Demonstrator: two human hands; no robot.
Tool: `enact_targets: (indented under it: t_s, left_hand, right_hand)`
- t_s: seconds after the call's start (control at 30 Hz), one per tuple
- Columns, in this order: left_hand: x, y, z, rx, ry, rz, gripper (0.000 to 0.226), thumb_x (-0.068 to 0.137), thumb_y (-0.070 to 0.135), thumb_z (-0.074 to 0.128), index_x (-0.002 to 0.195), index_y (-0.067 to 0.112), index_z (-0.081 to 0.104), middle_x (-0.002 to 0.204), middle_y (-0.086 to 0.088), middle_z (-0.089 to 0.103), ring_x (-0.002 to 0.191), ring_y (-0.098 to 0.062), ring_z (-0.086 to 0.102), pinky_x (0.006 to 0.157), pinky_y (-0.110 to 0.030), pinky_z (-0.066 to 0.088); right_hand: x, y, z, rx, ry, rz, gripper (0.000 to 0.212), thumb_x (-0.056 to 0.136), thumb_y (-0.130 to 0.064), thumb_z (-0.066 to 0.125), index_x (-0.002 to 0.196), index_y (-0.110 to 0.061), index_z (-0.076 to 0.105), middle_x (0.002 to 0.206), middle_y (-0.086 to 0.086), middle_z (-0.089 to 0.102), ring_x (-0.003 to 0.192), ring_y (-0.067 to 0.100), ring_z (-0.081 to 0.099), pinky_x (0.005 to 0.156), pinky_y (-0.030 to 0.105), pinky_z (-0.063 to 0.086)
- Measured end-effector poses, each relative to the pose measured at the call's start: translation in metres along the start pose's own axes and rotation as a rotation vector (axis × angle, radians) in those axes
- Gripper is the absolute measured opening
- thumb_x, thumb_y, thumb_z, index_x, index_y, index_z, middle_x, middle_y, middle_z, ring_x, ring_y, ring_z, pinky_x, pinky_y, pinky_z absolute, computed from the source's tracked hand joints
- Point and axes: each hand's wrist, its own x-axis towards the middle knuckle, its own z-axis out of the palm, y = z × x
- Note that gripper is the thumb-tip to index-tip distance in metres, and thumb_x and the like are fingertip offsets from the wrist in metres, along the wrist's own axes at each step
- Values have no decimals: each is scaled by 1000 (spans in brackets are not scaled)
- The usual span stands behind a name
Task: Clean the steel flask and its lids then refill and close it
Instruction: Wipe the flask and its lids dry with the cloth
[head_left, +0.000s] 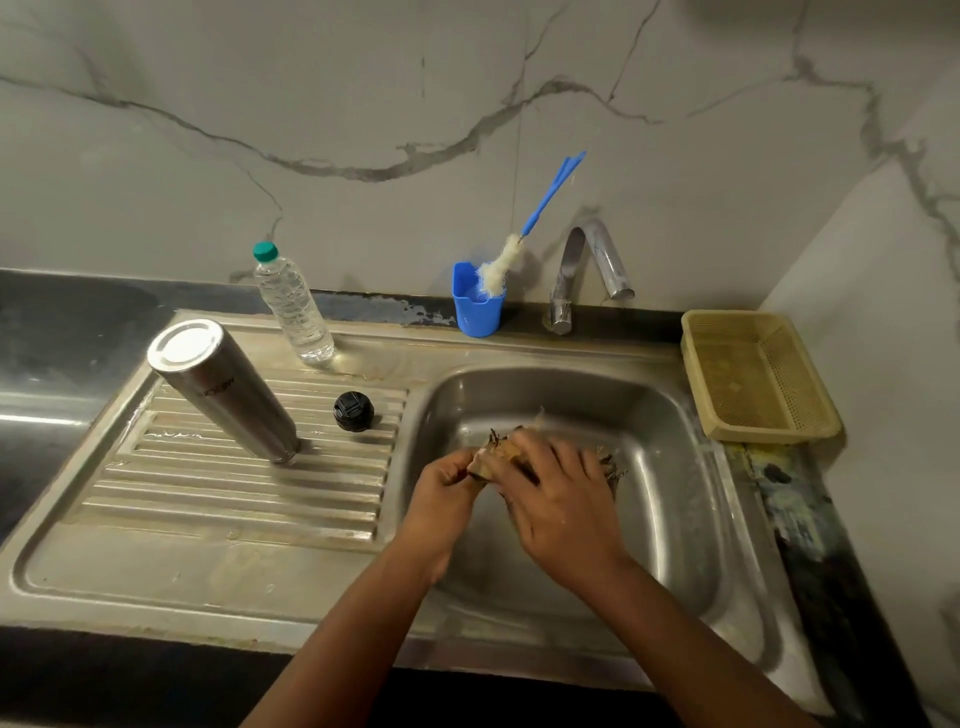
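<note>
Over the sink basin (675, 467), both hands met around a brownish, frayed scrubber (501, 454). The right hand (563, 499) curled over the scrubber from above, its fingers wrapped round the pad, while the left hand (447, 493) had its fingers bent against the scrubber's left end, pinching something there that was too hidden to name. Dark, ragged fibres stuck out past the right hand's far side.

On the ribbed drainboard (249, 493) to the left of the basin, the steel flask (223, 389) stood with its flat end up, near the board's back left corner. A black lid (354, 411) sat just beside it to the right, close to the basin's left rim and apart from the flask. At the drainboard's back edge stood a clear plastic water bottle (293, 306) with a green cap. Further right along the back edge, a blue cup (477, 306) held a bottle brush (501, 267) with white bristles and a blue handle, tilted toward the steel tap (587, 270). A tan plastic basket (756, 374) rested at the sink's back right corner.
</note>
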Motion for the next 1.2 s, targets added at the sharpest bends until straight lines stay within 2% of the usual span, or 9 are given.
enact_targets:
  t_s: [0.17,0.33,0.4,0.53,0.67,0.73,0.9,1.03,1.2]
  left_hand:
    - [-3,-6,13,-6,-59,67,26,99,11,52,98,-12,64,89,-19,70,87,-17,67,86,-21,50]
    - [-2,-17,17,-144,-40,26,21,97,-4,47,110,-10,63,109,-30,65,103,-29,63,100,-44,47]
    - [-2,-16,18,-159,-56,44,23,98,-4,46,113,-7,63,112,-26,66,108,-29,62,100,-42,46]
    - [-4,-15,18,-123,-74,145,24,103,12,45,107,-6,61,100,-20,66,100,-28,61,99,-45,45]
    - [-4,-19,9,-30,-96,147,25,103,20,46,107,5,65,104,-16,68,106,-33,61,103,-43,45]
    - [-2,-15,2,64,-171,122,23,103,17,47,111,5,65,107,-13,69,109,-28,63,101,-35,47]
    - [6,6,0,136,-286,154,20,102,7,48,110,-2,63,99,-7,72,98,-17,68,88,-24,50]
    - [6,8,-1,47,-232,114,22,100,9,50,113,7,67,109,-11,71,109,-21,65,98,-33,49]
    - [4,5,10,20,-196,128,24,101,7,46,115,-1,65,111,-17,70,112,-25,64,102,-36,48]
  right_hand:
    - [9,11,10,676,1,709,26,100,-33,41,117,-25,60,113,-3,59,105,18,58,78,20,44]
    - [-7,2,4,130,-81,36,33,94,-28,44,124,-22,57,127,1,53,118,25,49,94,38,43]
    - [-6,2,2,196,-98,37,34,94,-28,44,126,-22,57,128,1,52,119,22,49,96,36,43]
    - [13,3,1,738,-41,523,23,100,-31,45,120,-28,57,126,-7,50,112,5,54,90,20,45]
    - [29,13,-2,1392,-162,1213,15,101,-28,48,106,-24,62,107,11,68,97,28,67,78,39,54]
    - [29,15,-4,1445,-194,1319,16,101,-27,48,104,-22,63,107,15,69,93,30,68,80,43,55]
    - [9,0,2,733,-18,548,29,100,-34,43,122,-23,57,123,0,54,109,12,57,93,32,50]
    - [-10,4,7,147,8,4,40,98,-32,47,135,-19,49,136,9,43,115,31,50,93,40,48]
    - [-3,3,8,589,42,323,37,98,-37,44,133,-27,53,141,1,41,129,12,44,102,21,39]
